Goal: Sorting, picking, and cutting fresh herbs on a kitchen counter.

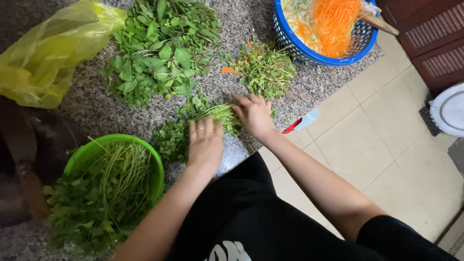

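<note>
- We cannot see the fingertips of our left hand (205, 141); they sink into the herb bunch (212, 116).
- Our right hand (254, 115) covers the bunch's stem ends.
- The blue basket (309, 54) runs off the top edge, its far rim lost.
- The white dish (449, 110) is cut by the right edge.
- The green bowl (87, 153) hides its inside under herbs.
- The yellow bag (46, 55) shows nothing of its contents.
- The small red and blue thing (302, 122) at the counter edge is too small to tell.
</note>
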